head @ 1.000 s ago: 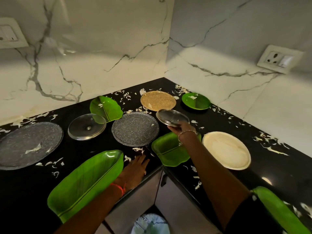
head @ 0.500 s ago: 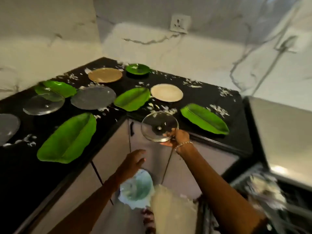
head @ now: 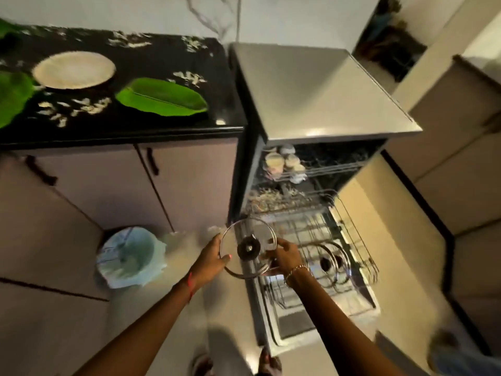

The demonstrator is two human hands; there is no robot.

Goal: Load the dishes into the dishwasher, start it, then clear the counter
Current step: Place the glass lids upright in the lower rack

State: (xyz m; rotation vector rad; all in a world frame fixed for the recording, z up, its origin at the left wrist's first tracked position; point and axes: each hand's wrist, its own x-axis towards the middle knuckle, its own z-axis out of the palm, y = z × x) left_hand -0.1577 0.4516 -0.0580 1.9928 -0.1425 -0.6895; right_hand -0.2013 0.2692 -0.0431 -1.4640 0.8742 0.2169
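Both hands up in front of the person, sharing one glass lid. The lid is held in the air, knob side facing up, over the near-left corner of the pulled-out lower rack.

Left hand: fingers curled round the lid's rim at its 9 o'clock edge, thumb on top. Red thread on that wrist.

Right hand: pinches the rim at the 3 o'clock edge, fingers wrapped under. Bracelet on that wrist.

Dishwasher stands at 1 o'clock from the lid, door down, both racks showing. Second lid stands on edge in the lower rack, at 3 o'clock from the held lid, just beyond the right hand. Upper rack at 12 o'clock carries pale cups on its left side; blurred, so no count.

Table, black top, lies at 10 to 11 o'clock, touching the dishwasher's left side. On it: beige plate toward the left, green leaf plate at its 4 o'clock, near but apart. White scraps scattered between and around them. More green at the far left edge, cut off.

Cabinet doors shut below the table. Bin with pale blue liner on the floor at 9 o'clock from the lid, well apart from the left hand.
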